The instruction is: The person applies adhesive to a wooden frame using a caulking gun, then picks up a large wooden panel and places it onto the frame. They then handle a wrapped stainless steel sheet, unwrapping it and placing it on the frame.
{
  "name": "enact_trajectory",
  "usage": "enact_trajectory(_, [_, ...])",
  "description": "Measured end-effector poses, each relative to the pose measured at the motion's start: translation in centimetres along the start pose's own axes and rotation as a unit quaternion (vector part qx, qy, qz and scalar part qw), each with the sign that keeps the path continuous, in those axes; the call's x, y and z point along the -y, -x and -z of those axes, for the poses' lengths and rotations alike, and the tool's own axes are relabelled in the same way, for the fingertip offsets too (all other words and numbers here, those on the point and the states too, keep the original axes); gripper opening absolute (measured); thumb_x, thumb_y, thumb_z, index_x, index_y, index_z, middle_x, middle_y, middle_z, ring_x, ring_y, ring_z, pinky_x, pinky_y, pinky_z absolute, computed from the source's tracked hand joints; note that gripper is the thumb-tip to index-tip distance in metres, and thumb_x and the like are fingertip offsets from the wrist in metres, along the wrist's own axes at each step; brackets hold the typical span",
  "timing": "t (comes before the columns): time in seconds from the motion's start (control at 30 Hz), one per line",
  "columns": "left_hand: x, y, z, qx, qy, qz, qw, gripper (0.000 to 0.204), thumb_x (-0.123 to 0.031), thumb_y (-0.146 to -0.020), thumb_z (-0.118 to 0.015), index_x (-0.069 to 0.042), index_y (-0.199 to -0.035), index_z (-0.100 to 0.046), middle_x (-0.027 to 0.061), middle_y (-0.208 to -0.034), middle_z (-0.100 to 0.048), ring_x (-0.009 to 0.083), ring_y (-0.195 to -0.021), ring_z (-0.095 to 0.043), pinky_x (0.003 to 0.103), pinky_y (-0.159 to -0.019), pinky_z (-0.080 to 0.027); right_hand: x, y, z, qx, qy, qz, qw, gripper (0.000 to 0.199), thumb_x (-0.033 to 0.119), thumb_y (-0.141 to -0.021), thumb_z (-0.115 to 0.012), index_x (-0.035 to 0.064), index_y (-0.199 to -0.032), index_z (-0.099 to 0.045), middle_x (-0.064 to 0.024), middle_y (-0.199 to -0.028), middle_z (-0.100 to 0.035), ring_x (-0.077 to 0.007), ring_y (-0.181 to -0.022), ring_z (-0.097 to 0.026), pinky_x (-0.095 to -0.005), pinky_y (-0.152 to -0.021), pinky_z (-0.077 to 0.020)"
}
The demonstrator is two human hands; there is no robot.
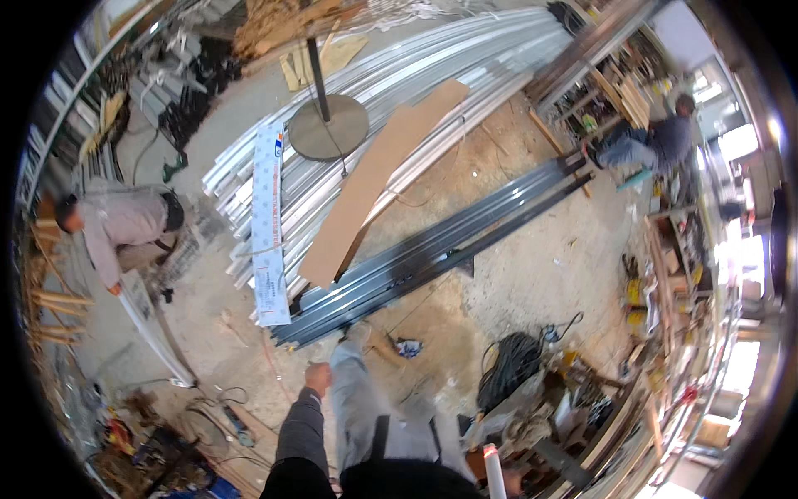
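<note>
My left hand (317, 378) hangs beside my left leg, its fingers curled in, and nothing shows in it. Ahead of my feet lie long dark grey metal profiles (416, 262), side by side on the floor. At the lower edge, a white tube with a reddish tip (495, 474) stands out beside my body. My right hand (513, 482) is dim and mostly cut off just right of that tube; whether it grips the tube is unclear. A dark coiled cable or hose (511, 366) lies on the floor to the right.
A large stack of silvery profiles (440, 62) bears a brown cardboard strip (386, 175), a white printed panel (268, 224) and a round-based stand (328, 129). One person (133, 224) bends over a white strip at left; another (657, 141) crouches at far right. Scrap (532, 432) piles up nearby.
</note>
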State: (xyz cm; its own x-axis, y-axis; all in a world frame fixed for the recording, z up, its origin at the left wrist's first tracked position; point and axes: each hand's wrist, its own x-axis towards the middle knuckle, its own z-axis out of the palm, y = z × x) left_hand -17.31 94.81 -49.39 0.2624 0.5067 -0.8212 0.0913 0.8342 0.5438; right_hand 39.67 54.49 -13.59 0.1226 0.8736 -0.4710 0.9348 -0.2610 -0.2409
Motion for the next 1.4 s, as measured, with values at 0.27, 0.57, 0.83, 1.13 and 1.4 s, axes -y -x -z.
enact_trajectory(0.27, [-10.8, -23.6, 3.5, -0.109, -0.374, -0.157, 0.907, 0.066, -0.015, -0.089, -0.081, -0.008, -0.149, -0.054, 0.0148, -0.137, -0.063, 0.0326, -0.120, -0.064, 0.052, -0.099, -0.054, 9.3, -8.2, 2.6, 0.119, -0.382, -0.468, 0.788, 0.025, 0.029, -0.108, -0.064, 0.0094, -0.123, -0.059, -0.0119, -0.082, -0.064, -0.0259, -0.067, -0.062, -0.0447, -0.057, -0.0497])
enact_trajectory(0.57, [-18.5, -30.9, 2.1, -0.249, 0.272, 0.052, 0.928, 0.055, -0.045, -0.101, -0.072, -0.004, -0.136, -0.061, 0.0101, -0.127, -0.062, 0.0280, -0.107, -0.062, 0.050, -0.092, -0.056, 10.4, -7.7, 1.2, 0.044, -0.520, -0.588, 0.618, 0.049, 0.025, -0.110, -0.061, 0.0053, -0.152, -0.046, -0.0158, -0.094, -0.072, -0.0259, -0.074, -0.073, -0.0402, -0.060, -0.0631])
enact_trajectory(0.83, [-20.8, -24.8, -0.4, -0.304, 0.263, -0.007, 0.916, 0.036, -0.029, -0.103, -0.069, 0.007, -0.112, -0.066, 0.0201, -0.117, -0.066, 0.0344, -0.102, -0.066, 0.050, -0.085, -0.061, 20.7, -17.5, 2.3, 0.026, -0.364, -0.334, 0.869, 0.028, 0.026, -0.107, -0.065, 0.0003, -0.116, -0.072, -0.0121, -0.098, -0.075, -0.0214, -0.084, -0.069, -0.0370, -0.073, -0.0552])
enact_trajectory(1.13, [-16.6, -14.0, -1.7, -0.196, 0.389, 0.026, 0.900, 0.032, -0.029, -0.103, -0.073, -0.003, -0.119, -0.066, 0.0135, -0.106, -0.068, 0.0247, -0.101, -0.068, 0.045, -0.088, -0.061, 27.5, -27.5, -2.6, 0.035, -0.542, -0.336, 0.769, 0.035, 0.029, -0.101, -0.073, -0.0016, -0.117, -0.073, -0.0079, -0.101, -0.076, -0.0188, -0.086, -0.072, -0.0349, -0.076, -0.0572])
enact_trajectory(1.4, [-19.3, 9.4, -7.8, 0.039, 0.114, 0.021, 0.992, 0.021, -0.022, -0.109, -0.062, -0.004, -0.111, -0.072, 0.0062, -0.104, -0.073, 0.0174, -0.099, -0.068, 0.032, -0.095, -0.056, 31.0, -32.8, -5.7, 0.110, -0.726, -0.264, 0.625, 0.061, 0.053, -0.101, -0.071, -0.0014, -0.128, -0.069, -0.0076, -0.107, -0.076, -0.0175, -0.092, -0.071, -0.0337, -0.083, -0.0577])
